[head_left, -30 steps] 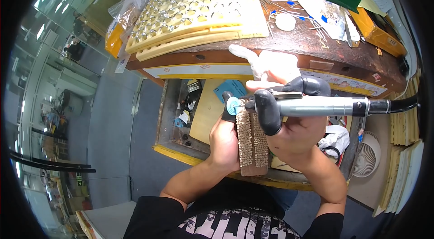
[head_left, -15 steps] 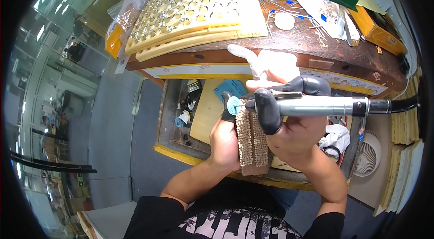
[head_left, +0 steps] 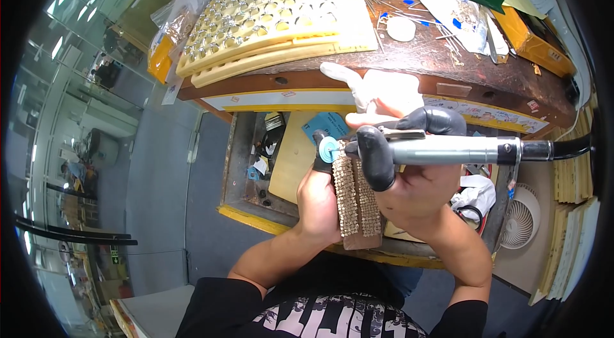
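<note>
On the left, silvery metal rings (head_left: 259, 31) are being held in rows by a thick cream-yellow tray (head_left: 358, 24), which is being supported by a dark brown wooden bench (head_left: 416, 60). Below, an open wooden drawer with a yellow front edge (head_left: 246, 219) is being partly covered by the arms. Above it, a long flat brown bar faced with two rough bands of small tan pieces (head_left: 350, 207) is being gripped by the left hand (head_left: 318, 200), closed along the bar's left side; how its hidden fingers are being placed cannot be told. Beside the bar's far end, a small light-blue round disc (head_left: 329, 150) is being held; whether the bar is being touched by it cannot be told. The bar is being judged light and stiff, its bands grippy but perhaps prone to shedding pieces, so a hold along the plain edges is being favoured. Further right, a silver-grey cylindrical metal handpiece (head_left: 454, 150), by which the disc is apparently being carried, is being clasped by the right hand (head_left: 422, 181) between black-covered digits, while a white-covered finger is being extended. The handpiece is being judged heavier, smooth and rather slippery, best taken near its front, while its rear is being weighted by a black cable (head_left: 571, 147).
</note>
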Available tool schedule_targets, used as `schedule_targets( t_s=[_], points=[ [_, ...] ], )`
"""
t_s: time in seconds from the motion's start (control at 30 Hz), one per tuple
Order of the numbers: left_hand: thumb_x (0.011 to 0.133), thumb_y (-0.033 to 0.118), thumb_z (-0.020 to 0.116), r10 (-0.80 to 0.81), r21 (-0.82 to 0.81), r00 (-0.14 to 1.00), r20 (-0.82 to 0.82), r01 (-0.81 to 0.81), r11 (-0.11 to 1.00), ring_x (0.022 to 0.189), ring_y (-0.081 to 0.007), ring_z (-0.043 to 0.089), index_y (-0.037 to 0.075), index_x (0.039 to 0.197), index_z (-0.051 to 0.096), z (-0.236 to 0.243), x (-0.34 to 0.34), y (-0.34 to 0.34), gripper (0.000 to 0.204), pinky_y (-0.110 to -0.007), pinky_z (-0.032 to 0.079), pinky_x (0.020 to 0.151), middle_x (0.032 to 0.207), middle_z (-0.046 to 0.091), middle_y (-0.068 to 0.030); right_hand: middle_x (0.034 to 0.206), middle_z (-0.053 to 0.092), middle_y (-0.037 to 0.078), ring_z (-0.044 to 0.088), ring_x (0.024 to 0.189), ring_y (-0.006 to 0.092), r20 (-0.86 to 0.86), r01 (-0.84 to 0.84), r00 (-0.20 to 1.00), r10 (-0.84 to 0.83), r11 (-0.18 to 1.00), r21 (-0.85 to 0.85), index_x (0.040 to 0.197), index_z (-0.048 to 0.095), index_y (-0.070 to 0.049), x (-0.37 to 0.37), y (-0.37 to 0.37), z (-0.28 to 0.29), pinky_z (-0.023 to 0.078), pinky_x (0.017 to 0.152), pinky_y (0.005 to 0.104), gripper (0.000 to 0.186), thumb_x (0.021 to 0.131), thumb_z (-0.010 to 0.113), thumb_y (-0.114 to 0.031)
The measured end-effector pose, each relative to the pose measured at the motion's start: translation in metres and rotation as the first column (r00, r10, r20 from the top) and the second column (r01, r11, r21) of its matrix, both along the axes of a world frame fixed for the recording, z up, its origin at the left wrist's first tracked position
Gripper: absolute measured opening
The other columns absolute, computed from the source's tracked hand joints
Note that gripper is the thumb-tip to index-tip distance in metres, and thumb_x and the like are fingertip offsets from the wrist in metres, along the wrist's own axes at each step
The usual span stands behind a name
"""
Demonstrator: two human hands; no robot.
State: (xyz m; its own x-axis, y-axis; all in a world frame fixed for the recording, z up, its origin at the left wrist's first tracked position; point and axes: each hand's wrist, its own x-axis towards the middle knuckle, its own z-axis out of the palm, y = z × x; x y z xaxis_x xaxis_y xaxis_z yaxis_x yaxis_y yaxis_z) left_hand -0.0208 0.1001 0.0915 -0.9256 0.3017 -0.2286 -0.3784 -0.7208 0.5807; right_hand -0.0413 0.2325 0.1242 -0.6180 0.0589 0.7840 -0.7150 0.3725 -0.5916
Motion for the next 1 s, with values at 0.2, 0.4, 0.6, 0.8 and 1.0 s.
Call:
schedule_targets(
  t_s=[0.2,0.4,0.6,0.8,1.0],
  points=[
    [0.108,0.04,0.027,0.002,-0.021,1.0,-0.012,-0.002,1.0,0.125,-0.0272,0.055,-0.001,0.14,0.044,0.0,0.0007,0.0009,0.055,-0.041,0.042,0.11,0.137,0.053,-0.017,0.089,0.076,0.007,0.068,0.083,0.0178,0.005,-0.014,1.0,0.014,1.0,0.008,0.09,0.077,-0.002,0.0004,0.0009,0.0019,0.055,0.09,0.0353,0.009,0.083,0.072,-0.002],
    [0.108,0.039,0.027,-0.007,-0.002,1.0,-0.016,0.007,1.0,0.125,-0.0272,0.055,0.0,0.14,0.044,-0.0019,0.0006,-0.0012,0.053,-0.041,0.042,0.109,0.136,0.054,-0.0166,0.091,0.076,0.008,0.068,0.084,0.0179,0.009,0.016,1.0,-0.016,1.0,0.008,0.091,0.078,-0.003,0.0018,-0.0003,0.0025,0.054,0.085,0.0323,0.01,0.082,0.072,-0.002],
    [0.108,0.039,0.027,0.003,-0.021,0.999,-0.034,-0.004,1.0,0.125,-0.0272,0.054,0.001,0.14,0.044,-0.0005,0.0002,0.0,0.052,-0.041,0.041,0.11,0.137,0.054,-0.0162,0.092,0.076,0.008,0.068,0.084,0.0179,0.063,0.055,0.996,-0.06,0.996,0.074,0.092,0.078,-0.003,0.005,0.0021,0.0028,0.052,0.082,0.0305,0.011,0.082,0.073,-0.003],
    [0.108,0.036,0.027,0.007,-0.034,0.999,-0.04,-0.009,0.999,0.126,-0.0272,0.054,0.0,0.141,0.043,0.0007,0.0002,0.0007,0.052,-0.041,0.041,0.11,0.138,0.053,-0.0167,0.079,0.069,0.008,0.067,0.068,0.0208,-0.045,0.066,0.997,-0.065,0.997,0.03,0.086,0.075,-0.003,-0.0001,0.0002,0.0026,0.057,0.082,0.0335,0.012,0.076,0.08,-0.007],
    [0.108,0.035,0.026,0.01,-0.034,1.0,0.002,-0.01,0.999,0.126,-0.0273,0.053,-0.001,0.141,0.042,0.0022,0.0009,0.0019,0.052,-0.041,0.041,0.11,0.139,0.052,-0.0166,0.096,0.075,0.01,0.067,0.082,0.018,0.017,0.025,1.0,-0.025,1.0,0.018,0.094,0.079,-0.004,0.0019,0.0015,0.0024,0.05,0.075,0.0303,0.014,0.081,0.075,-0.004]
  ],
)
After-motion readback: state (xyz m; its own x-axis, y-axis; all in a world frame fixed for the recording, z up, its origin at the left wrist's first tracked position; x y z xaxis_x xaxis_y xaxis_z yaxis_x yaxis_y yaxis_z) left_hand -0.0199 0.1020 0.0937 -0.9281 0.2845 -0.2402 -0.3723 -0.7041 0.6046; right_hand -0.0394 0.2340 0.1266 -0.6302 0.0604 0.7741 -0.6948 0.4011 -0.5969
